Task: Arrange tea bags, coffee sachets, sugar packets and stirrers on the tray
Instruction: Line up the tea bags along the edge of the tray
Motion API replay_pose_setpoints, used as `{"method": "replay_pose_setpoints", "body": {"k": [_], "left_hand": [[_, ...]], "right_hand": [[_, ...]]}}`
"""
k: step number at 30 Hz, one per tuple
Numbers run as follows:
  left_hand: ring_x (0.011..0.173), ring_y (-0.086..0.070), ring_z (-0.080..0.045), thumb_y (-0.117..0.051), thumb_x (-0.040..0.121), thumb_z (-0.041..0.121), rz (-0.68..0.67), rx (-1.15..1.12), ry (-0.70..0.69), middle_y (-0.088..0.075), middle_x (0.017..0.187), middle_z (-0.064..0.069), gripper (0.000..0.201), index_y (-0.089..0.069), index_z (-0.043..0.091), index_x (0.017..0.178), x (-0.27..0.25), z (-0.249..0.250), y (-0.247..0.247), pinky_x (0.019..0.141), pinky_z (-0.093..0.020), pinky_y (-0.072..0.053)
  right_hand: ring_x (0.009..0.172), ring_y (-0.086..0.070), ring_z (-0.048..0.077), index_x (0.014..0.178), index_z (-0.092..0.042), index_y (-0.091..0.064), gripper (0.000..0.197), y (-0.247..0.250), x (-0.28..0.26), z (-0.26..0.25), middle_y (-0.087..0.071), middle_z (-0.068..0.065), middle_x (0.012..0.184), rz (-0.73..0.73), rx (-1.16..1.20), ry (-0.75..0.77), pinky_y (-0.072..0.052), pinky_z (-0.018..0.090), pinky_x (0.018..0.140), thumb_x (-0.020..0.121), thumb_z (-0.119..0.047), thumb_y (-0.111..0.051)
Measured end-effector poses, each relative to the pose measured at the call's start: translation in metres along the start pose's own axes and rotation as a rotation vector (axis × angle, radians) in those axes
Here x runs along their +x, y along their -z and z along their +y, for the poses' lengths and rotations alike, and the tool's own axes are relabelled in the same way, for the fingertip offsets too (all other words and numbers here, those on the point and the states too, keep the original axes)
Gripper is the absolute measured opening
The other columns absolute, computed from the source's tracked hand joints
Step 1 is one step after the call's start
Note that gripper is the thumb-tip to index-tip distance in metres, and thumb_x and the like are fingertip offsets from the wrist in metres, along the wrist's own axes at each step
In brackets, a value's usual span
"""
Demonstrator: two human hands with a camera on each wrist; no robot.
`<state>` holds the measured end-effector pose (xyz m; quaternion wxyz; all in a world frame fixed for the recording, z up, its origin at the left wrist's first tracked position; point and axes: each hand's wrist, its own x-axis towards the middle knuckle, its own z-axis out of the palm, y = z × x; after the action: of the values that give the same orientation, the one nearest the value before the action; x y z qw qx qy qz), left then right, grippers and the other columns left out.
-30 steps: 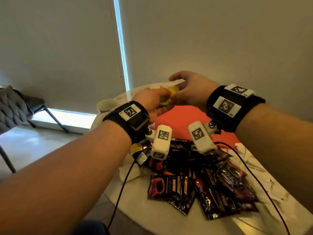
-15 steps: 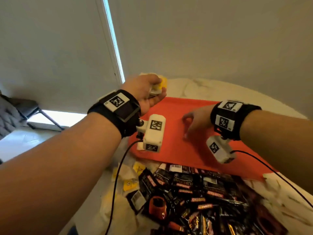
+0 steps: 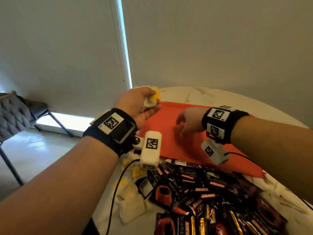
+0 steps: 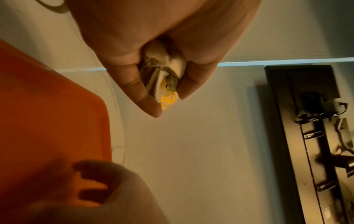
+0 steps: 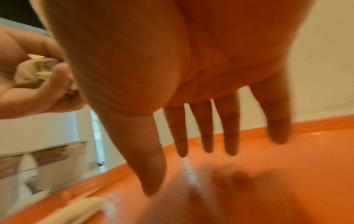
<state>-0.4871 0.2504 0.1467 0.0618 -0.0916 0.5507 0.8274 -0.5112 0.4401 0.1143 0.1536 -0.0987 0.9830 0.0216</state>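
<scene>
My left hand (image 3: 138,106) has its grip curled round a bunch of tea bags (image 3: 152,100), held above the orange tray's (image 3: 169,133) far-left corner, centre of the frame. My right hand (image 3: 189,121) hovers over the tray, grip slack, fingers straight, holding nothing. Coffee sachets (image 3: 203,187) heap on the counter (image 3: 237,97), lower right.

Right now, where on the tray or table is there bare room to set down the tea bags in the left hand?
The orange tray shows bare surface between the left hand holding tea bags and the open right hand, and along its far edge. The near table is crowded: coffee sachets at the tray's near edge, loose tea bags left of them.
</scene>
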Motion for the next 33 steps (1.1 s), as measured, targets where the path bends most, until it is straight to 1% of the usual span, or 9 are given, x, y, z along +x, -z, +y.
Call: {"method": "replay_pose_setpoints", "body": {"k": [3,8,11,14,18,22,25,29,33], "left_hand": [[0.077,-0.072,-0.022,-0.067,0.094,0.006,0.031,-0.018,-0.012,-0.068,0.101,-0.019,0.033,-0.061,0.007,0.127,0.004,0.009,0.010,0.058,-0.029,-0.060],[0.075,-0.072,-0.021,-0.068,0.093,0.007,0.058,-0.076,-0.046,-0.067,0.106,-0.019,0.041,-0.060,0.005,0.133,0.013,0.017,0.018,0.058,-0.029,-0.060],[0.076,-0.071,-0.019,-0.071,0.092,0.006,0.039,-0.061,-0.070,-0.067,0.104,-0.017,0.036,-0.062,0.006,0.127,0.018,0.014,0.015,0.060,-0.028,-0.060],[0.080,-0.070,-0.018,-0.074,0.090,0.004,0.023,-0.060,-0.079,-0.067,0.101,-0.013,0.037,-0.062,0.007,0.125,0.020,0.009,0.010,0.063,-0.028,-0.061],[0.076,-0.070,-0.016,-0.074,0.089,0.001,0.011,-0.066,-0.101,-0.067,0.094,-0.010,0.031,-0.061,0.011,0.116,0.023,0.005,0.001,0.063,-0.027,-0.061],[0.075,-0.069,-0.015,-0.078,0.087,0.004,0.040,-0.029,-0.138,-0.069,0.088,-0.006,0.021,-0.064,0.015,0.098,0.026,0.005,-0.008,0.061,-0.026,-0.060],[0.079,-0.068,-0.016,-0.081,0.086,0.008,0.040,0.025,-0.116,-0.070,0.089,-0.006,0.018,-0.067,0.014,0.096,0.028,0.003,-0.013,0.067,-0.029,-0.060],[0.070,-0.066,-0.014,-0.079,0.088,0.009,-0.005,0.096,-0.066,-0.069,0.082,-0.006,0.010,-0.071,0.010,0.094,0.028,-0.003,-0.020,0.065,-0.026,-0.056],[0.065,-0.068,-0.013,-0.076,0.091,0.008,0.024,0.064,-0.080,-0.071,0.082,-0.007,0.010,-0.069,0.010,0.098,0.030,-0.003,-0.020,0.059,-0.024,-0.057]], "right_hand": [[0.099,-0.064,0.015,0.116,-0.030,-0.069,0.041,0.000,0.010,-0.038,-0.069,-0.010,0.113,0.087,0.153,0.184,-0.052,0.030,0.085,0.080,-0.046,-0.080],[0.093,-0.065,0.016,0.111,-0.032,-0.064,0.053,-0.009,0.035,-0.071,-0.068,-0.010,0.101,-0.103,0.111,0.262,-0.057,0.038,0.085,0.068,-0.049,-0.088],[0.092,-0.066,0.017,0.113,-0.029,-0.066,0.046,-0.010,0.039,-0.071,-0.069,-0.008,0.101,-0.104,0.005,0.319,-0.058,0.039,0.085,0.074,-0.048,-0.084],[0.084,-0.069,0.018,0.101,-0.023,-0.070,0.031,-0.007,0.038,-0.057,-0.073,-0.004,0.091,-0.024,0.059,0.296,-0.059,0.037,0.079,0.083,-0.047,-0.077],[0.068,-0.073,0.019,0.096,-0.009,-0.070,0.007,0.005,0.029,-0.019,-0.074,0.005,0.080,-0.030,0.673,0.119,-0.062,0.034,0.063,0.092,-0.014,-0.067],[0.072,-0.071,0.025,0.093,-0.010,-0.064,0.019,0.025,0.013,0.005,-0.067,0.012,0.080,0.033,1.390,0.122,-0.059,0.038,0.066,0.091,0.003,-0.049],[0.079,-0.073,0.027,0.111,-0.009,-0.063,0.032,0.037,0.002,0.014,-0.067,0.015,0.090,-0.047,1.706,0.180,-0.061,0.036,0.063,0.093,0.001,-0.038],[0.091,-0.073,0.031,0.127,-0.003,-0.060,0.035,0.043,-0.005,0.011,-0.070,0.022,0.106,-0.169,1.798,0.288,-0.063,0.033,0.065,0.098,-0.005,-0.041],[0.084,-0.074,0.028,0.116,-0.006,-0.060,0.021,0.048,-0.003,0.003,-0.074,0.020,0.100,0.108,1.632,0.279,-0.061,0.037,0.070,0.102,0.001,-0.045]]}}
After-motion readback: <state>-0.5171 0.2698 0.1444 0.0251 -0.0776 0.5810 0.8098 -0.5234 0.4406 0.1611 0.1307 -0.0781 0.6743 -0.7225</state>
